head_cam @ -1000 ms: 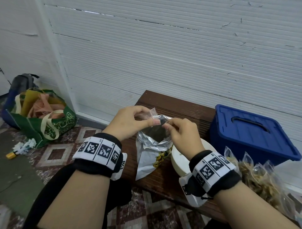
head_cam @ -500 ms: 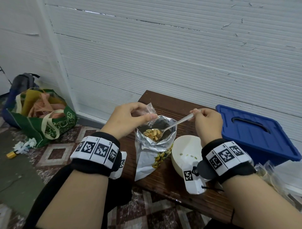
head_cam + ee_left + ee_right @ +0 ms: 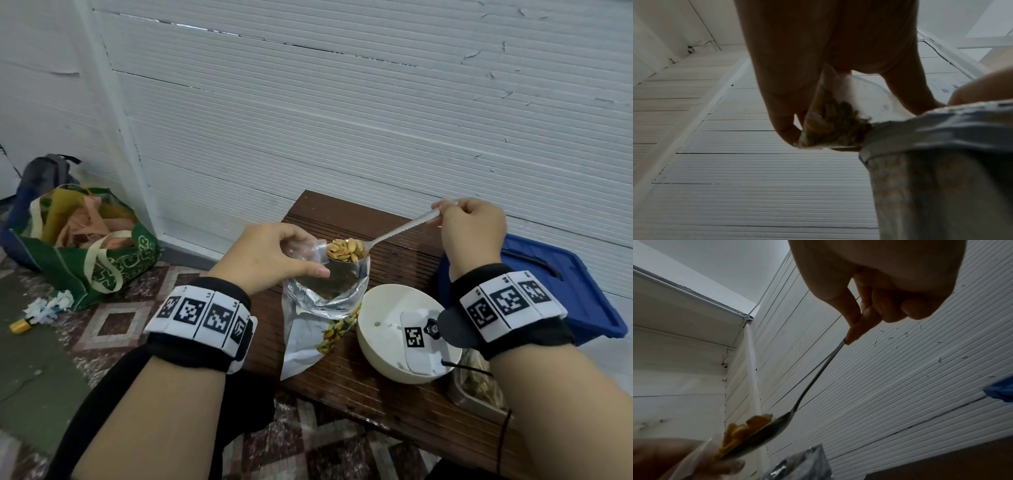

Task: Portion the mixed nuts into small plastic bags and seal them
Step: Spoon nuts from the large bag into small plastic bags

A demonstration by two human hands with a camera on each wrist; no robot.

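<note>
Right hand [image 3: 471, 229] holds a nut-laden spoon [image 3: 346, 251] at the small bag [image 3: 308, 248]

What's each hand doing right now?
Left hand: holds the small plastic bag open.
Right hand: pinches the handle of the spoon, loaded with nuts.

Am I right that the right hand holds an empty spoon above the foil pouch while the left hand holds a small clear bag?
Not quite: the spoon is heaped with nuts, as the head view shows. The rest stands.
</note>
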